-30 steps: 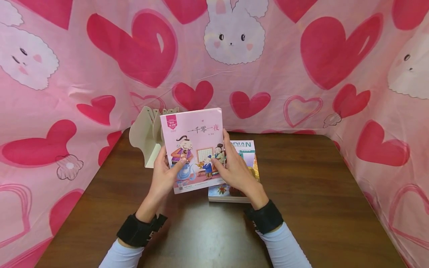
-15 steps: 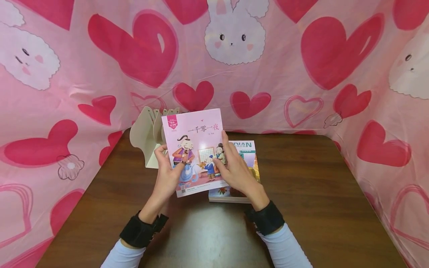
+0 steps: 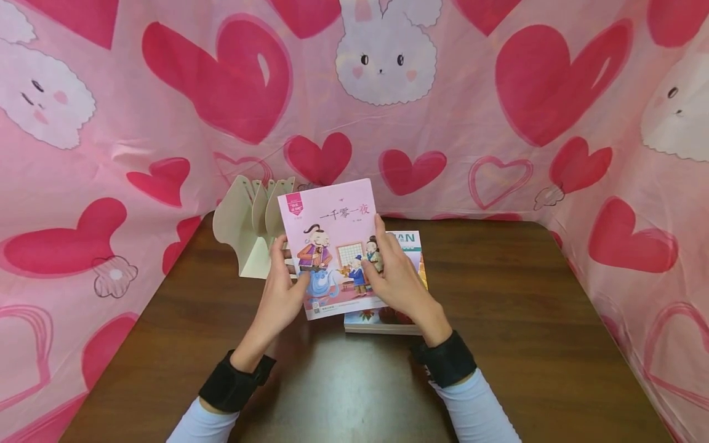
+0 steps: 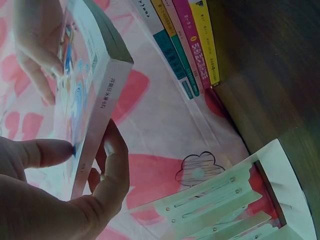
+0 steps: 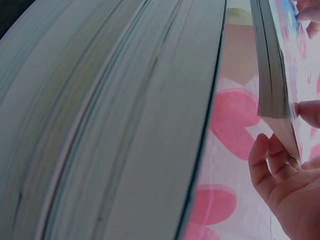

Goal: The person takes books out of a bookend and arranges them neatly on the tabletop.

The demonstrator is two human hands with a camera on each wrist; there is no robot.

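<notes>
A pink curtain [image 3: 498, 154] hung around a brown table [image 3: 526, 320]. At twelve o'clock of the hands stood a cream rack [image 3: 244, 231]. Both hands held the pink book [image 3: 335, 246] tilted above a stack of books [image 3: 410, 246]: left hand [image 3: 285, 295] pinching its spine edge at nine o'clock, right hand [image 3: 399, 283] pinching at three

Head view down over the table [image 3: 498, 320]; both wrist views close, sharing the pink book [image 3: 332, 246].
</notes>
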